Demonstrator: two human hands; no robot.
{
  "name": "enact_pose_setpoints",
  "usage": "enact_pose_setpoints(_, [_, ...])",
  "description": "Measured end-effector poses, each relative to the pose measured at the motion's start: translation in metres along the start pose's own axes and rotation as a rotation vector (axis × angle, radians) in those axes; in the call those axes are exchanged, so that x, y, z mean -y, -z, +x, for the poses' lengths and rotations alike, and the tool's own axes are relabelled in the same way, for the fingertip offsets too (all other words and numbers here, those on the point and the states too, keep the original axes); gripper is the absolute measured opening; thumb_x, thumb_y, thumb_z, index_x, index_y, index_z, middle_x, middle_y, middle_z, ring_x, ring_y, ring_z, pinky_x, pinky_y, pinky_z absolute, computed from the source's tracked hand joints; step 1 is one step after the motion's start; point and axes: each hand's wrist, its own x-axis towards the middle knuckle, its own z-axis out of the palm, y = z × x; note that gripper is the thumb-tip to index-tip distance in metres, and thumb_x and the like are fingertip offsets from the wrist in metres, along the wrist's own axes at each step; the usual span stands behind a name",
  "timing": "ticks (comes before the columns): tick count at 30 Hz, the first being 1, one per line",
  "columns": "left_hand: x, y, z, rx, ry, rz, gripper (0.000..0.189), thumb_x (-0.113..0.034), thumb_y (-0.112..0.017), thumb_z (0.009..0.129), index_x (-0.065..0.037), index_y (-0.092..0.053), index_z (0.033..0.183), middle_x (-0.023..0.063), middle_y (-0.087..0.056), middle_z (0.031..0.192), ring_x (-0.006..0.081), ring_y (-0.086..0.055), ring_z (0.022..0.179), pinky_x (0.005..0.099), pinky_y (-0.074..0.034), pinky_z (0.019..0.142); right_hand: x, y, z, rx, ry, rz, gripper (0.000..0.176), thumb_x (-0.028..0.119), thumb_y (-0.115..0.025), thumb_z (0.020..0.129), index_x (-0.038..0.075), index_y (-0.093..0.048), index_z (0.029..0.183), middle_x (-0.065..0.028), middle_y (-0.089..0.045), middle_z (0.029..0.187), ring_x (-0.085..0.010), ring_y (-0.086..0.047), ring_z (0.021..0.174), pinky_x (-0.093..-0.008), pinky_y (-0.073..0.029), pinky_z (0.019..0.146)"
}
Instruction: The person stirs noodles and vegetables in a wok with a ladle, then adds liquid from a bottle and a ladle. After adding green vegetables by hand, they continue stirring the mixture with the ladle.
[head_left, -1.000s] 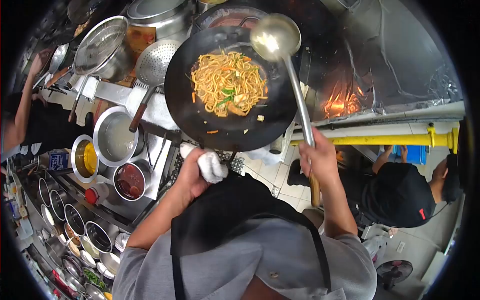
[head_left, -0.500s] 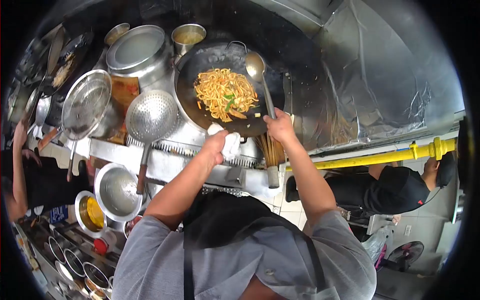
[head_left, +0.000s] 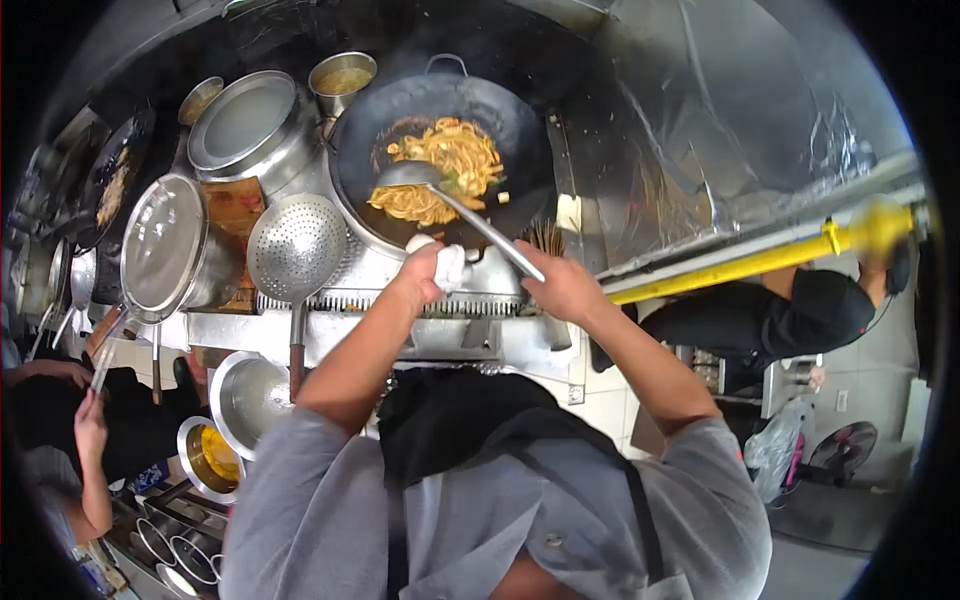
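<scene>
My right hand (head_left: pixel 562 286) is closed around the end of a metal ladle (head_left: pixel 472 214). The ladle's bowl rests turned down on the noodles (head_left: pixel 462 150) inside a large dark wok (head_left: pixel 522 135). The noodles are browned, with bits of green in them. My left hand (head_left: pixel 424 270) grips a folded white cloth (head_left: pixel 450 268) at the wok's near rim; the wok handle there is mostly hidden. A bamboo brush (head_left: pixel 545 240) stands beside the wok, partly behind my right hand.
Left of the wok are a perforated skimmer (head_left: pixel 298 245), a mesh strainer (head_left: pixel 165 245), a lidded pot (head_left: pixel 245 125) and a small pot of broth (head_left: pixel 343 80). A co-worker's hand (head_left: pixel 90 425) holds a strainer handle. Another person (head_left: pixel 770 315) stands beyond the yellow pipe (head_left: pixel 730 272).
The ladle has swung left and down from the wok's right side onto the noodles, which have shifted. At left, the co-worker's hand has moved to the strainer handle. The view has shifted slightly.
</scene>
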Motion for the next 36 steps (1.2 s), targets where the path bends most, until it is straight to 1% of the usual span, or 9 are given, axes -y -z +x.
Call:
enact_pose_setpoints(1, [0.007,0.023,0.02,0.159,-0.078,-0.078,0.037,-0.027,-0.028,0.097,-0.008,-0.057,0.083,0.0053,-0.061,0.066,0.0219,-0.059,0.053,0.037,-0.05,0.047,-0.007,0.002,-0.023,-0.011,0.007,0.011,0.057,0.02,-0.058,0.08,0.018,-0.042,0.135,-0.0206,-0.061,0.109,-0.0369,-0.058,0.099,-0.0436,-0.046,0.087])
enact_pose_setpoints(6, [0.041,-0.052,-0.076,-0.023,-0.032,-0.025,0.031,-0.023,-0.034,0.096,-0.01,-0.057,0.082,0.0042,-0.06,0.068,0.0206,-0.059,0.055,0.0381,-0.053,0.052,-0.055,0.044,-0.097,-0.019,0.323,0.173,0.057,0.019,-0.051,0.082,0.019,-0.037,0.137,-0.0199,-0.062,0.105,-0.0386,-0.059,0.094,-0.0456,-0.046,0.086])
enact_pose_setpoints(11, [0.053,0.006,-0.015,0.209,-0.105,0.049,0.024,-0.018,-0.035,0.095,-0.008,-0.056,0.09,0.006,-0.061,0.075,0.0219,-0.061,0.063,0.0411,-0.053,0.058,-0.031,0.022,-0.033,0.069,-0.037,-0.202,0.057,0.015,-0.048,0.084,0.012,-0.031,0.139,-0.0228,-0.062,0.104,-0.04,-0.059,0.095,-0.0469,-0.046,0.087])
enact_pose_setpoints(16, [0.151,-0.013,-0.082,-0.152,-0.334,0.049,0.023,-0.018,-0.038,0.094,-0.008,-0.051,0.11,0.0095,-0.063,0.092,0.0252,-0.064,0.077,0.0419,-0.055,0.068,-0.041,0.036,-0.045,-0.059,0.063,-0.114,0.058,0.016,-0.049,0.083,0.014,-0.033,0.139,-0.0241,-0.061,0.104,-0.0401,-0.058,0.096,-0.0469,-0.045,0.087])
enact_pose_setpoints(23, [0.041,-0.01,-0.046,0.2,-0.143,0.103,0.026,-0.019,-0.037,0.094,-0.011,-0.053,0.076,0.0016,-0.054,0.061,0.0181,-0.053,0.048,0.0322,-0.044,0.043,-0.07,0.064,-0.113,0.076,0.205,-0.119,0.058,0.016,-0.053,0.082,0.012,-0.035,0.138,-0.0216,-0.059,0.111,-0.0385,-0.056,0.101,-0.0443,-0.044,0.09])
enact_pose_setpoints(25, [0.033,-0.015,-0.045,0.27,-0.059,0.043,0.025,-0.02,-0.038,0.094,-0.011,-0.054,0.078,0.002,-0.056,0.063,0.0195,-0.055,0.051,0.0335,-0.047,0.045,-0.065,0.063,-0.1,0.056,0.314,-0.128,0.057,0.016,-0.053,0.082,0.01,-0.037,0.136,-0.0216,-0.059,0.11,-0.0391,-0.056,0.101,-0.0445,-0.044,0.089])
enact_pose_setpoints(28, [0.047,-0.008,-0.029,0.12,-0.214,0.076,0.026,-0.023,-0.037,0.095,-0.01,-0.056,0.082,0.0031,-0.059,0.067,0.0214,-0.058,0.055,0.0353,-0.05,0.048,-0.03,0.043,-0.058,0.168,0.016,-0.169,0.057,0.016,-0.05,0.083,0.013,-0.035,0.137,-0.0209,-0.061,0.109,-0.0388,-0.058,0.097,-0.0455,-0.046,0.087])
enact_pose_setpoints(33, [0.131,0.01,-0.07,-0.019,-0.294,-0.002,0.026,-0.018,-0.032,0.096,-0.009,-0.048,0.114,0.0101,-0.063,0.094,0.0267,-0.065,0.082,0.0473,-0.055,0.073,-0.029,0.045,-0.055,0.033,0.064,-0.124,0.057,0.017,-0.048,0.084,0.014,-0.033,0.139,-0.021,-0.061,0.107,-0.0383,-0.059,0.098,-0.0462,-0.046,0.086])
enact_pose_setpoints(36, [0.103,-0.006,-0.073,0.027,-0.219,-0.017,0.023,-0.018,-0.034,0.096,-0.008,-0.052,0.106,0.0087,-0.063,0.084,0.0249,-0.064,0.071,0.0444,-0.055,0.066,-0.032,0.037,-0.045,0.061,0.069,-0.158,0.058,0.015,-0.047,0.084,0.014,-0.032,0.14,-0.0209,-0.062,0.106,-0.0383,-0.059,0.097,-0.0461,-0.046,0.086])
